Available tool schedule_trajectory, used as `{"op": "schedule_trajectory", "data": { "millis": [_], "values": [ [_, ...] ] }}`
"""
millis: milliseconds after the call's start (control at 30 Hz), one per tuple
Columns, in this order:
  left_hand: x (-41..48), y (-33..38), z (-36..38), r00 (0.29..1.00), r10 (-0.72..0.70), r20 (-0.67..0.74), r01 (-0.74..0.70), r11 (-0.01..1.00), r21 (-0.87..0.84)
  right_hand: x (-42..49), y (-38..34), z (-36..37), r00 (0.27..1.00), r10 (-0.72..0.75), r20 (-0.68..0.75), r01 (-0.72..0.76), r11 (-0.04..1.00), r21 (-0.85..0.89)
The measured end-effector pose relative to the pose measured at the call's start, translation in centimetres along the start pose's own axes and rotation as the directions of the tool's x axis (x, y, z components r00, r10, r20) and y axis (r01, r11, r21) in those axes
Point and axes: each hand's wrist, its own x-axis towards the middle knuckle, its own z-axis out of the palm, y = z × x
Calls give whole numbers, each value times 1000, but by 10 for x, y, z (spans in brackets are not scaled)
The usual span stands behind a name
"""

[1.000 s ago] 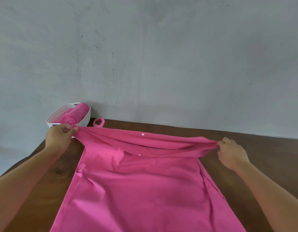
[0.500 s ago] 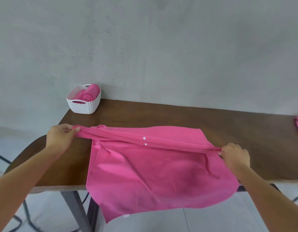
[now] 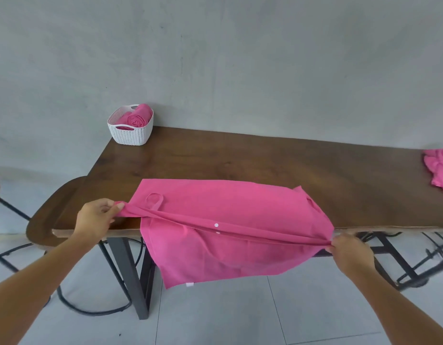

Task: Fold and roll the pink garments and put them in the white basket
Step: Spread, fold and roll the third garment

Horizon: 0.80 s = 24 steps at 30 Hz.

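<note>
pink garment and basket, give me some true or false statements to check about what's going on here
1. The left hand and the right hand each pinch an end of the pink garment. True.
2. The white basket is empty. False: it holds rolled pink cloth.
3. The garment hangs partly over the table's near edge. True.
4. The basket stands at the table's right end. False: it is at the far left corner.
5. A pink pile lies at the table's right end. True.
</note>
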Motion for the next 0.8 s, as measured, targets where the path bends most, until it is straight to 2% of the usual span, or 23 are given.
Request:
{"op": "schedule_trajectory", "data": {
  "millis": [267, 567, 800],
  "values": [
    [-50, 0, 7, 1000, 10, -6, -10, 999, -31, -37, 39, 12, 998, -69, 15, 68, 997, 39],
    [-124, 0, 19, 996, -16, -84, 22, 997, 77, -97, 98, 31, 992, -112, 56, 107, 990, 88],
    [-194, 5, 40, 979, -126, -163, 113, 990, -83, -114, 156, 22, 992, -125, -13, 125, 991, 54]
  ]
}}
